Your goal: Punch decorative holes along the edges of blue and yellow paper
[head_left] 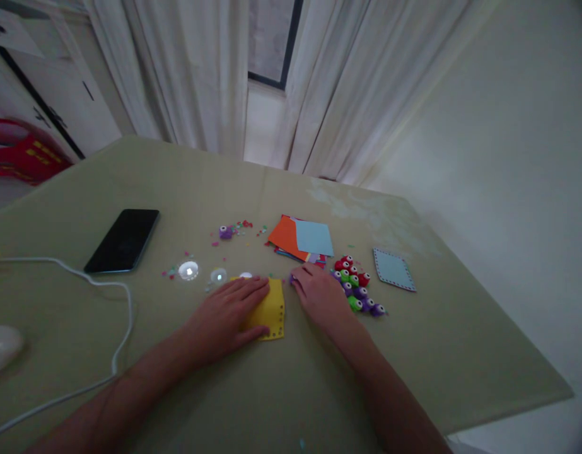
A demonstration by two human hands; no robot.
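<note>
My left hand (pixel 231 312) lies flat with its fingers stretched out on a yellow sheet (pixel 275 309). A row of small holes runs along the sheet's right and lower edges. Just to the right of it, my right hand (pixel 319 291) is closed, its fingertips pinching a small purple piece (pixel 292 278), mostly hidden by the fingers. Beside the right wrist sits a cluster of red, green and purple figures with round eyes (pixel 354 284). Another purple eyed figure (pixel 225 232) lies farther back.
Behind my hands rests a stack of coloured sheets (pixel 287 234). A light blue sheet with edge holes (pixel 395 270) lies at right. Small coloured bits (pixel 243 225) and clear round discs (pixel 188 270) are scattered. A phone (pixel 125 239), white cable (pixel 128 302) and white mouse (pixel 3 348) occupy the left.
</note>
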